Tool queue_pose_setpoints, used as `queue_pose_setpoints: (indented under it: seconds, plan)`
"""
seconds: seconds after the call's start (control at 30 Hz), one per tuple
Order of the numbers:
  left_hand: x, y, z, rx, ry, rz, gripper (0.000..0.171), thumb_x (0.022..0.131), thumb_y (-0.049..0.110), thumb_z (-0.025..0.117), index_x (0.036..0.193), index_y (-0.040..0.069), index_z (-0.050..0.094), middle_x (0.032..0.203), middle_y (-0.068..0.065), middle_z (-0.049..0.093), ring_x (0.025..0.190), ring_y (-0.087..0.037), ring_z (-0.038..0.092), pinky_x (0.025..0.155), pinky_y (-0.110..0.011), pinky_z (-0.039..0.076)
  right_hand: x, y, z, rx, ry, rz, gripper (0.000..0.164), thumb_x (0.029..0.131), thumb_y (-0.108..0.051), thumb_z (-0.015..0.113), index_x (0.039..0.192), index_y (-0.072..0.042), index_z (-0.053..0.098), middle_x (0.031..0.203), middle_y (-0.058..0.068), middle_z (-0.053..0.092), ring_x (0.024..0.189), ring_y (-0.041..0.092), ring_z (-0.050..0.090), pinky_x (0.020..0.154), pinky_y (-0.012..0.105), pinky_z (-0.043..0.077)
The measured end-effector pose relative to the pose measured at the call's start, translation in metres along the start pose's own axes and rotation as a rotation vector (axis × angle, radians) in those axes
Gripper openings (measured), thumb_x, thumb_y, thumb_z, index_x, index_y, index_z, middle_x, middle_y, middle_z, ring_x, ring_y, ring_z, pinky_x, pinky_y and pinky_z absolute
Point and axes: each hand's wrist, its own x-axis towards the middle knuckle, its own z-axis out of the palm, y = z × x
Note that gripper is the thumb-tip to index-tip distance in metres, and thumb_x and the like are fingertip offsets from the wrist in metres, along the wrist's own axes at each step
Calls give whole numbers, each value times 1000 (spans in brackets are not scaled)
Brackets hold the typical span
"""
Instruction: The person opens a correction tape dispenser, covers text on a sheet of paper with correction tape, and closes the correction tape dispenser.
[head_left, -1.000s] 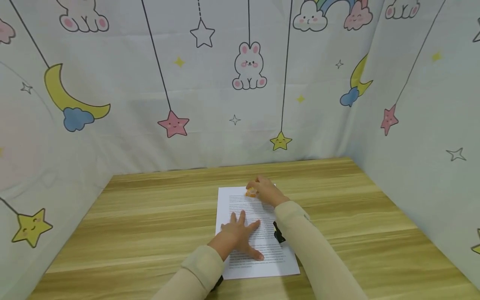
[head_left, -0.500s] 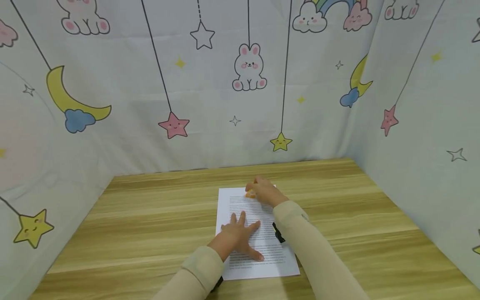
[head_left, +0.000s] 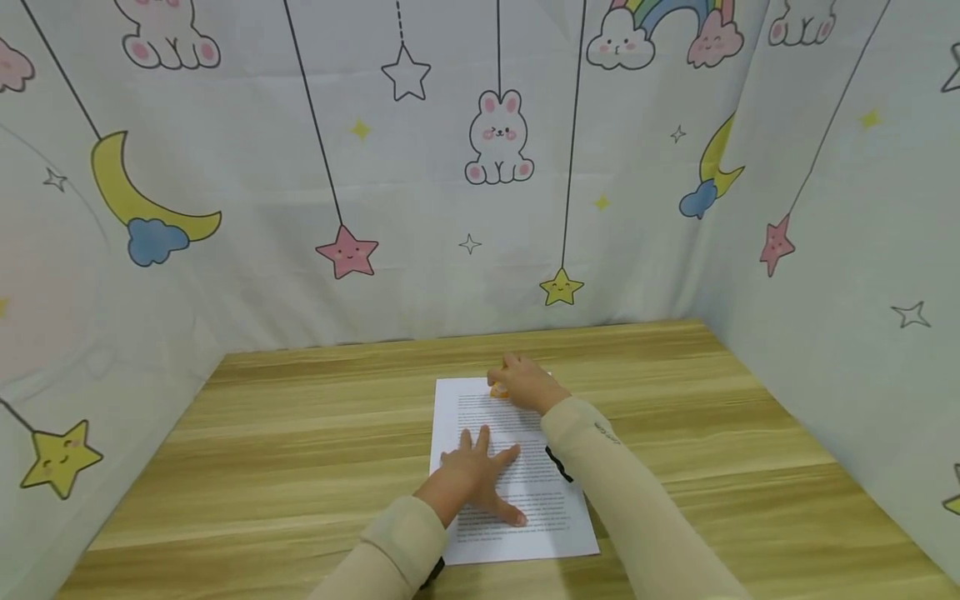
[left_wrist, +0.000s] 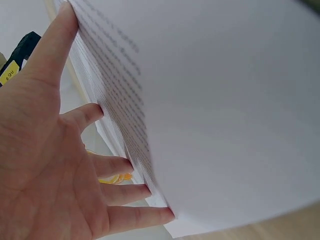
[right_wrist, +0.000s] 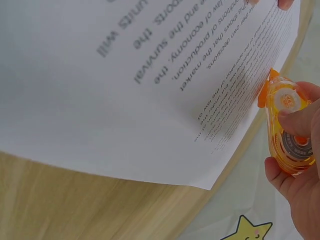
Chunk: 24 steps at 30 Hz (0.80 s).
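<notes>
A white sheet of paper (head_left: 555, 533) covered in printed lines lies flat on the table. My left hand (head_left: 480, 479) rests on its lower middle, fingers spread wide; in the left wrist view the fingertips press the page. Near the sheet's top edge, my right hand (head_left: 528, 385) grips an orange correction tape (head_left: 498, 392). In the right wrist view this correction tape (right_wrist: 295, 145) has a see-through body with reels inside, thumb on its side and fingers around it. Its orange tip points at the printed text and seems to touch the page.
Wood-grain table (head_left: 315, 450) surrounds the sheet on all sides. A white curtain (head_left: 420, 183) printed with stars, moons and rabbits hangs behind the table and along both sides. Black straps (head_left: 558, 464) show near the wrists.
My right hand has shifted slightly to the left along the upper text with the correction tape. My left hand keeps its place on the paper.
</notes>
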Motion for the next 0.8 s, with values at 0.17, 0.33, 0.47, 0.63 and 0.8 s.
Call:
queue_pose_setpoints:
  seconds: [0.17, 0.33, 0.47, 0.63, 0.8]
  plan:
    - [0, 0, 0, -6, -2, -4, 102, 54, 75, 67, 142, 42, 28, 155, -12, 12, 140, -41, 14, 101, -63, 29, 0, 1, 2, -24, 2, -19, 19, 91, -11, 56, 106, -21, 60, 110, 12, 51, 99, 30, 54, 87, 42, 49]
    - [-1, 0, -1, -6, 1, -4, 101, 54, 74, 67, 142, 41, 29, 155, -12, 12, 140, -41, 14, 101, -63, 30, 0, 0, 0, -16, -11, -11, 20, 90, -10, 58, 107, -21, 60, 110, 12, 50, 99, 30, 53, 86, 42, 49]
    - [-1, 0, -1, -3, 3, -1, 101, 55, 75, 67, 142, 41, 29, 155, -12, 13, 140, -41, 14, 101, -63, 30, -1, 0, -1, -5, -18, -11, 20, 90, -11, 58, 107, -21, 60, 111, 12, 50, 100, 30, 53, 86, 43, 49]
    - [-2, 1, -2, -2, 7, 3, 100, 55, 75, 67, 142, 41, 29, 154, -13, 14, 140, -41, 15, 101, -63, 30, 0, 2, -1, -7, -19, -12, 19, 91, -12, 57, 107, -21, 60, 109, 11, 49, 99, 29, 53, 86, 43, 49]
    - [-3, 0, -3, -3, 3, 3, 101, 55, 74, 67, 142, 41, 29, 155, -13, 13, 140, -41, 14, 101, -63, 30, 2, 4, 1, -9, -35, -7, 20, 90, -11, 57, 108, -22, 59, 111, 11, 49, 100, 29, 52, 88, 43, 48]
